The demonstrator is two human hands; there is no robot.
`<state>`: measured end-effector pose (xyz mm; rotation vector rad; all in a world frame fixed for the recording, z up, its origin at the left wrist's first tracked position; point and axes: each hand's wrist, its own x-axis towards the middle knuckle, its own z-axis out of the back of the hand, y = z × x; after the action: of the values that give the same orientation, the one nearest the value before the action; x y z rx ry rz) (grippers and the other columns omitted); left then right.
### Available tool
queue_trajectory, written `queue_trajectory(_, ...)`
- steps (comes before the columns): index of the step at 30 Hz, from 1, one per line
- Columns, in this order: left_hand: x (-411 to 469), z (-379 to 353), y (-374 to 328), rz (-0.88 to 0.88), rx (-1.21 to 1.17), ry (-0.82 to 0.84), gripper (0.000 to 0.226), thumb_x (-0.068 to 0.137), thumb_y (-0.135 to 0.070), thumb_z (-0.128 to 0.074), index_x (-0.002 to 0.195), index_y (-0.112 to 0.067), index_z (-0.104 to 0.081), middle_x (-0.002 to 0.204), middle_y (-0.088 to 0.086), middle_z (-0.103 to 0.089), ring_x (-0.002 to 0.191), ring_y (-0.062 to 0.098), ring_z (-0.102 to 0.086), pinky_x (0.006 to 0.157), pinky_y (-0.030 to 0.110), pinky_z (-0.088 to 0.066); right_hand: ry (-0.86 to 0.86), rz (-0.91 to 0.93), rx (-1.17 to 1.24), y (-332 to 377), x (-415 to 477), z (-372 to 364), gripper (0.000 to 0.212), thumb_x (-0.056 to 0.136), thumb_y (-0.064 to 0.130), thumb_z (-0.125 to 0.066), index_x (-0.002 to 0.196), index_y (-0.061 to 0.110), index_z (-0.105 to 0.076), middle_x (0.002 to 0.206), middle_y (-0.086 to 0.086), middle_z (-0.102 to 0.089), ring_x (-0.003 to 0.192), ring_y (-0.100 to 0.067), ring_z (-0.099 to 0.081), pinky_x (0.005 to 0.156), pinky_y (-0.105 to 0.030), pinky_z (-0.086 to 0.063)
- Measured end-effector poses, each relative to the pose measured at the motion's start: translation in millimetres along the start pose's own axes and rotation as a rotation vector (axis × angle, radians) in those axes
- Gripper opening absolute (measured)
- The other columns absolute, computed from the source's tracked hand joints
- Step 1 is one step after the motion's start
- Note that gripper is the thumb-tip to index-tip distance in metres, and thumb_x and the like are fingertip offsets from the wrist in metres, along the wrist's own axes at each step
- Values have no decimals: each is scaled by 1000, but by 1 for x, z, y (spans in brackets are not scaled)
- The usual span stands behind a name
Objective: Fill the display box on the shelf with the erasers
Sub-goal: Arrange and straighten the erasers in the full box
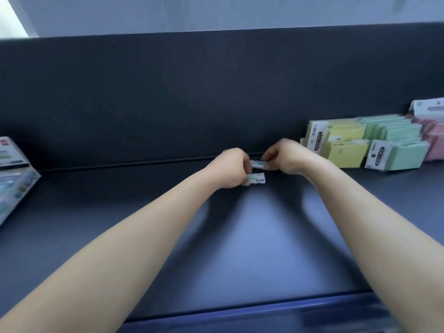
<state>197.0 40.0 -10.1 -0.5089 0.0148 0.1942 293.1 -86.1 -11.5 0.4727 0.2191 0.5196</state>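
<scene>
Two small white-and-green erasers are held above the dark shelf (144,212) near its back wall. My left hand (231,168) grips the lower eraser (257,178) with curled fingers. The upper eraser (258,164) sits between both hands: my right hand (284,156) pinches its right end, and my left fingers touch its left end. The frame is blurred. A display box is not clearly seen; a printed cardboard box (13,179) lies tilted at the far left.
Packs of yellow, green and pink sticky notes (374,143) stand in rows at the back right of the shelf. The dark back wall (192,92) rises just behind the hands. A blue front edge (264,311) runs along the shelf.
</scene>
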Motion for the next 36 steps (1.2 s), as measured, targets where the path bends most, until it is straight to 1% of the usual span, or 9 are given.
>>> queue_trajectory(5,-15,10,20,53,-53,11,23,73,-8,-72,95,-14,-69,84,4,-62,74,19,-56,65,26,-44,2,8,-99,16,-1,-6,15,78,11,-73,92,10,-67,88,-5,-62,82,-19,-55,69,-23,-39)
queue_trajectory(9,-36,23,44,156,-299,-28,17,73,-7,-73,89,-14,-71,80,7,-63,73,19,-54,66,26,-43,-11,29,-100,35,-11,-14,16,79,8,-70,86,15,-58,85,-5,-58,80,-22,-53,52,-23,-36)
queue_trajectory(12,-55,42,62,231,-526,-60,23,75,-7,-72,99,-8,-71,76,5,-60,65,13,-50,54,20,-38,-24,28,-8,54,-19,-23,9,80,6,-64,88,11,-62,76,-5,-61,75,-23,-56,57,-26,-43)
queue_trajectory(15,-78,61,83,275,-654,-66,20,78,-7,-68,97,-10,-70,82,5,-64,63,11,-51,54,18,-37,13,6,194,85,-31,-31,18,85,0,-55,100,6,-63,83,-13,-64,72,-24,-63,77,-37,-57)
queue_trajectory(18,-105,81,108,279,-710,-68,13,78,-6,-67,88,-14,-69,82,4,-65,63,11,-51,55,18,-37,46,2,288,127,-47,-43,26,90,-1,-48,105,13,-64,86,-9,-61,69,-16,-60,75,-29,-57)
queue_trajectory(27,-193,135,196,212,-670,-143,25,78,-4,-70,103,-5,-70,89,3,-61,78,14,-48,58,18,-35,29,60,383,253,-79,-99,14,85,6,-61,97,10,-66,83,-6,-61,75,-17,-58,64,-22,-48)
queue_trajectory(32,-230,160,247,233,-686,-277,18,77,2,-69,78,-13,-61,74,-1,-58,64,9,-51,54,15,-38,27,105,443,307,-80,-136,14,83,3,-61,95,11,-62,90,-9,-62,68,-15,-58,57,-20,-47)
queue_trajectory(34,-239,169,266,258,-730,-352,27,76,7,-68,72,-14,-51,71,2,-55,61,11,-52,49,13,-43,44,152,485,325,-81,-146,21,84,1,-61,101,13,-58,93,-9,-61,65,-12,-57,52,-17,-46)
queue_trajectory(36,-247,176,283,276,-809,-416,30,76,11,-67,82,-12,-49,83,9,-58,67,14,-57,48,13,-48,60,202,537,341,-83,-153,33,85,0,-61,114,15,-57,93,-9,-60,64,-11,-57,46,-13,-46)
